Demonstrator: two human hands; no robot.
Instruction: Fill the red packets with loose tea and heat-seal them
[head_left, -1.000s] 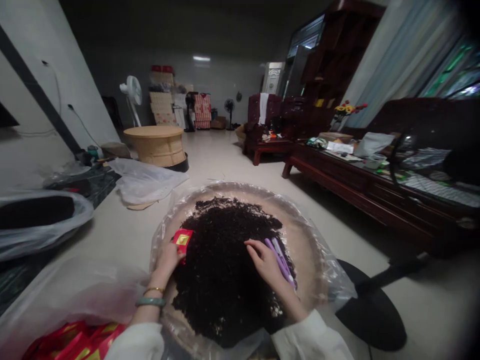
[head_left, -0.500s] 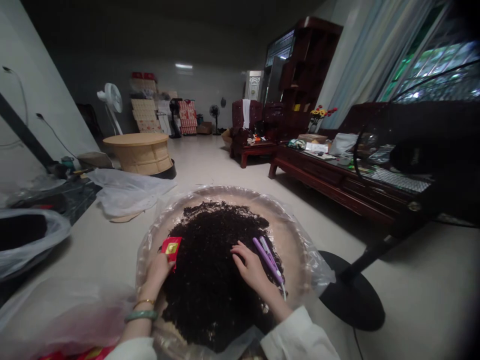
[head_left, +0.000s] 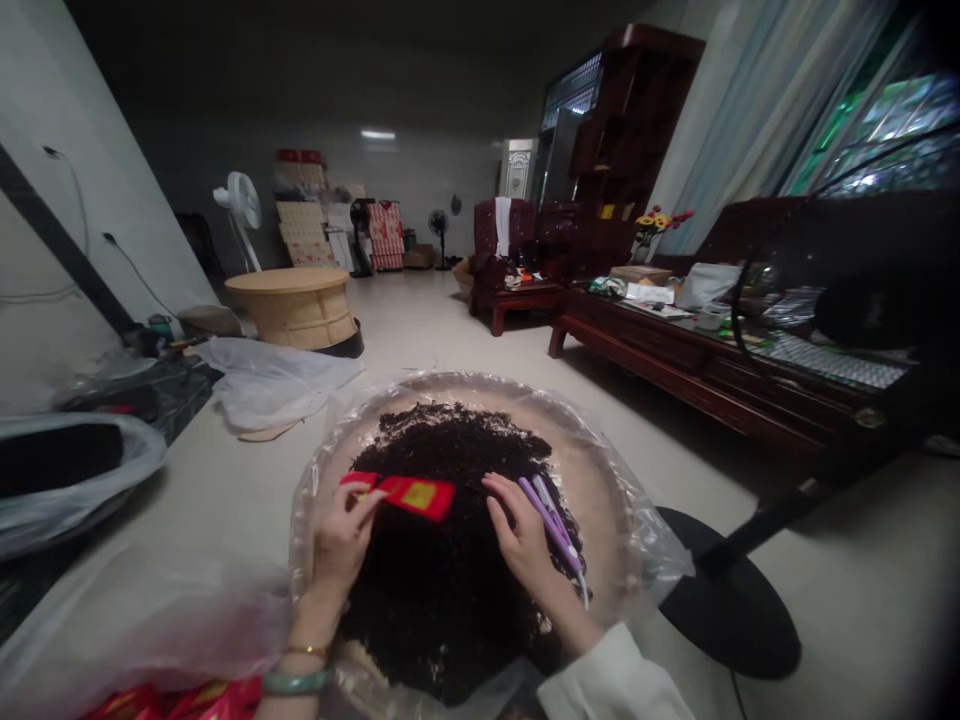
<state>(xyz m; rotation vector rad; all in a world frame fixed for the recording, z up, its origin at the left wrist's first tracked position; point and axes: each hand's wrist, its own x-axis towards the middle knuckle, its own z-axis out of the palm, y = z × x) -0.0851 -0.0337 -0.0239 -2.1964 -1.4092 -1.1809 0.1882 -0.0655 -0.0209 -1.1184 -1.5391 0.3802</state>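
My left hand [head_left: 341, 545] pinches a red packet [head_left: 418, 497] with a gold patch by its end, held out to the right over the dark heap. A second red packet [head_left: 358, 480] shows behind the fingers; whether the hand grips it too is unclear. Hovering over the heap, my right hand [head_left: 519, 530] has its fingers apart and holds nothing. Right beside it lies a purple hair straightener [head_left: 553, 522] with a pale cord. Beneath both hands, loose dark leaf-like bits, perhaps tea [head_left: 442, 560], cover much of a round, plastic-lined tray [head_left: 611, 500].
More red packets [head_left: 180, 700] lie in a clear plastic bag at lower left. Farther left is a bag of dark material [head_left: 60, 460]. A black fan [head_left: 731, 595] stands close on the right, before a long wooden table [head_left: 667, 350]. A round drum-like table [head_left: 296, 310] is ahead.
The red packet in my left hand has swung out to the right, and a second one now shows behind it. My right hand stays beside the straightener. The view has shifted slightly.
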